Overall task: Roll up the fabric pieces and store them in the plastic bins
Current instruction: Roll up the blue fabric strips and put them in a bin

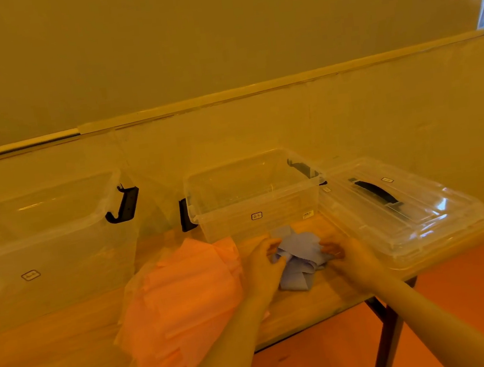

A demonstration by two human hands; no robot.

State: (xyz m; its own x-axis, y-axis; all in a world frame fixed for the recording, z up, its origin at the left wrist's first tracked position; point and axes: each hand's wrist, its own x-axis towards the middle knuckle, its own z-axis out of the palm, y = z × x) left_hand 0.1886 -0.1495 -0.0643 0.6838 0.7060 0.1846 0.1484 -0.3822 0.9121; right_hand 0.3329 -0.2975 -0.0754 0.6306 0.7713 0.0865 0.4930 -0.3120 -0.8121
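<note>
A crumpled light-blue fabric piece [297, 257] lies on the wooden table [304, 303], just in front of a small open clear plastic bin [256, 209]. My left hand [261, 267] pinches its left edge. My right hand [345, 254] grips its right edge with curled fingers. A heap of pink fabric [182, 306] covers the table to the left of my left forearm. A larger clear bin [45, 253] with black latches stands at the far left.
A clear lid with a black handle [399, 209] rests on the table's right end, beside the small bin. The wall runs close behind the bins. The table's right edge and a dark leg [386, 336] stand over an orange floor.
</note>
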